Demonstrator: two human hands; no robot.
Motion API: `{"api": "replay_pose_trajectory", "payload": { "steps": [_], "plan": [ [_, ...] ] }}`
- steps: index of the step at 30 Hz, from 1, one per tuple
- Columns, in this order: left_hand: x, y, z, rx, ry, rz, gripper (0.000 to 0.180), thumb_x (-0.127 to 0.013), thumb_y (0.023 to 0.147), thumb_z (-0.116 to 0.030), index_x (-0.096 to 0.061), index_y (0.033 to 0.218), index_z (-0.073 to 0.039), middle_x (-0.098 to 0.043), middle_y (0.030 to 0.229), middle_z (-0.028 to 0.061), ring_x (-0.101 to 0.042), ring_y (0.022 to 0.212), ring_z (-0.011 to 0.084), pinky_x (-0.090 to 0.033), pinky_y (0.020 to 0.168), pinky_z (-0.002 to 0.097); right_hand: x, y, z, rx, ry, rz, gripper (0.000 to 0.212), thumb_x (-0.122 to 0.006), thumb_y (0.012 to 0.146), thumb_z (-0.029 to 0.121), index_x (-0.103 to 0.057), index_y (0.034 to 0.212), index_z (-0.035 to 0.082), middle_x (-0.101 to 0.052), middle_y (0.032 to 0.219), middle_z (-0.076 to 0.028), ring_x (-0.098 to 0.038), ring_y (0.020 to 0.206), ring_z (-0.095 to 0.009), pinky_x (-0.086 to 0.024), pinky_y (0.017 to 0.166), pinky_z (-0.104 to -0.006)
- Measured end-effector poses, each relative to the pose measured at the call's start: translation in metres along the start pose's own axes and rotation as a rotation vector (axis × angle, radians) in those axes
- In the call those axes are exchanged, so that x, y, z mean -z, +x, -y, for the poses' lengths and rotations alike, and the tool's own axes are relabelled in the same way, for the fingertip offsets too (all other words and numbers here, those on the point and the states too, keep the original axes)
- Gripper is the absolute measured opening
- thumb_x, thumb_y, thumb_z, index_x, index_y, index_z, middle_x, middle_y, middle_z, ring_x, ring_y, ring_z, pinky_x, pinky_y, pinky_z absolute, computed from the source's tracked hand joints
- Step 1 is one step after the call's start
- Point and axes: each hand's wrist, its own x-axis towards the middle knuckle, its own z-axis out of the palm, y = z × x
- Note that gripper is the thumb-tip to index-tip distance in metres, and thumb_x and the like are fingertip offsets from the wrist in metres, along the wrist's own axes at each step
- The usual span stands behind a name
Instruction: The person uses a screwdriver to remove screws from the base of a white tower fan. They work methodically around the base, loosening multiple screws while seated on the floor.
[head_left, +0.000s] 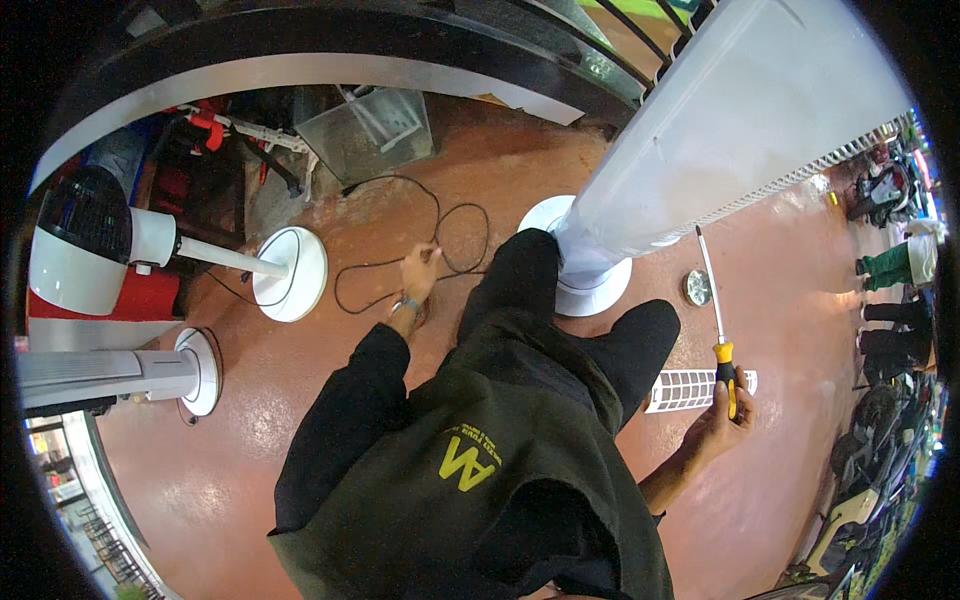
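Hands first: right hand [722, 412] closed around the yellow-and-black handle of a long screwdriver [713, 310], shaft pointing up and away toward the tall white tower fan [720, 130], while left hand [418, 272] reaches down to the red-brown floor [800, 300] with fingers loosely curled at the looping black cord [440, 245]; whether it grips the cord cannot be told. A white slatted grille panel [685, 390] lies on the floor just beside the right hand, and a small round metal part [697, 287] sits near the fan's round base. Farther left, a white pedestal fan [130, 245] lies on its side, with a clear plastic bin [365, 130] beyond the cord.
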Motion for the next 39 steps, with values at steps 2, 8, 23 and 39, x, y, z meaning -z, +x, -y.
{"api": "replay_pose_trajectory", "payload": {
  "steps": [2,8,23,39],
  "plan": [
    [0.009,-0.015,0.033,0.097,0.098,0.096,0.024,-0.072,0.084,-0.021,-0.07,0.096,-0.001,-0.072,0.092,0.0174,-0.07,0.088,0.0292,-0.055,0.078,0.0373,-0.002,0.006,-0.001,-0.016,-0.022,-0.009,0.022,-0.065,0.081,-0.012,-0.059,0.099,-0.001,-0.057,0.123,-0.032,-0.061,0.111,-0.033,-0.05,0.096,-0.0387],
    [0.029,-0.033,0.076,0.261,0.295,0.206,0.021,-0.072,0.08,-0.015,-0.074,0.098,-0.004,-0.072,0.092,0.0174,-0.07,0.087,0.0288,-0.055,0.08,0.0368,0.013,0.025,-0.008,-0.038,0.048,0.043,0.02,-0.064,0.082,-0.009,-0.059,0.1,-0.003,-0.056,0.125,-0.031,-0.062,0.109,-0.031,-0.05,0.096,-0.0374],
    [0.007,-0.018,0.078,0.175,0.048,0.099,0.027,-0.07,0.082,-0.009,-0.067,0.108,-0.003,-0.072,0.103,0.0129,-0.07,0.093,0.0256,-0.056,0.083,0.0358,0.052,0.028,-0.043,-0.545,0.777,-0.056,0.039,-0.059,0.09,0.008,-0.051,0.126,-0.004,-0.054,0.112,-0.019,-0.053,0.093,-0.029,-0.051,0.071,-0.0285],
    [-0.125,0.069,-0.265,-0.567,-0.519,0.831,0.123,-0.082,0.056,0.011,-0.007,0.152,-0.007,-0.031,0.15,0.0187,-0.037,0.136,0.0313,-0.039,0.11,0.044,-0.046,-0.047,-0.082,-0.7,0.09,0.066,0.022,-0.064,0.092,0.01,-0.062,0.109,-0.004,-0.066,0.089,-0.012,-0.065,0.068,-0.017,-0.053,0.059,-0.024]
  ]
}}
